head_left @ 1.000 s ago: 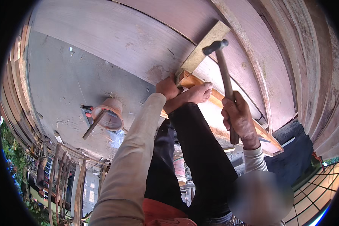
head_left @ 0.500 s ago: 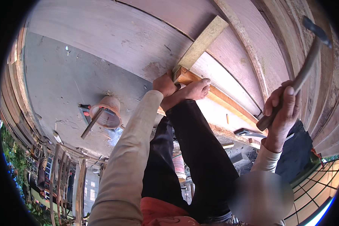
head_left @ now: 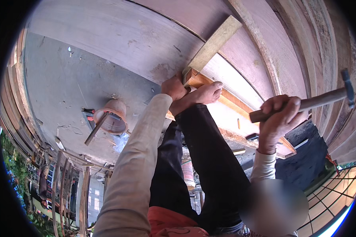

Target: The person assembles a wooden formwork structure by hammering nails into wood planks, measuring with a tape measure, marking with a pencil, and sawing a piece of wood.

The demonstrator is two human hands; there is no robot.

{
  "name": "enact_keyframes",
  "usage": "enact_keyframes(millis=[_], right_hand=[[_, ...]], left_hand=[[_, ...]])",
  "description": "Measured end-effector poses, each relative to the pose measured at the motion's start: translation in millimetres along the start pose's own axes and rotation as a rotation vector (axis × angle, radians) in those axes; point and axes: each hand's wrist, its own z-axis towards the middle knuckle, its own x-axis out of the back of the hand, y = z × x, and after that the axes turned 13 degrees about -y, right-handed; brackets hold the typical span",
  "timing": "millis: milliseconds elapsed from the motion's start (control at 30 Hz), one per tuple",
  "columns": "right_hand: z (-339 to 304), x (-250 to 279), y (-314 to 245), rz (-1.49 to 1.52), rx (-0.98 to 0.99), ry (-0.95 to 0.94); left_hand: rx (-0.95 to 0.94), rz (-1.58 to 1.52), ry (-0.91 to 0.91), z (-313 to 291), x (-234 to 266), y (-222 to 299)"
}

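My right hand (head_left: pixel 279 120) grips a hammer (head_left: pixel 323 99) by its wooden handle, held off to the right with the dark metal head pointing away from me. My left hand (head_left: pixel 174 87) is closed at the near end of a short wooden board (head_left: pixel 214 42); its fingertips are partly hidden. That board lies across the end of a long orange-brown timber (head_left: pixel 241 103). My bare foot (head_left: pixel 207 94) rests on the timber, right beside my left hand. Under the timber is a pale plank surface (head_left: pixel 229 118) with a pencil-like orange stick (head_left: pixel 238 123) on it.
To the left, a clay-coloured bucket (head_left: pixel 115 114) with a stick in it stands on the grey floor (head_left: pixel 75 87). Wide planks (head_left: pixel 122 35) spread across the far side. Several long boards (head_left: pixel 320 51) lean at the right. A dark tool (head_left: pixel 252 136) lies near the plank edge.
My right hand has moved left, and the hammer has swung from upright to nearly level, its head lower and farther right. My left hand and foot stay in place.
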Motion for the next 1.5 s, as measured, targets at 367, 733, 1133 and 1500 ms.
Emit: enact_keyframes(millis=[367, 733, 1133, 1500], right_hand=[[3.8, 8.3, -0.4, -0.017, -0.075, -0.086], [2.1, 8.4, -3.7, -0.095, -0.234, -0.244], [13.6, -0.2, -21.7, -0.121, -0.154, -0.310], [15.3, 4.7, 0.6, -0.130, -0.299, -0.355]], left_hand=[[-0.023, 0.000, 0.024, -8.1, 2.6, -1.4], [-0.031, 0.016, 0.034, -5.0, -5.4, -15.7], [-0.032, 0.005, 0.024, -5.3, -4.1, -18.0], [-0.046, -0.012, 0.025, -8.4, 0.3, -13.7]])
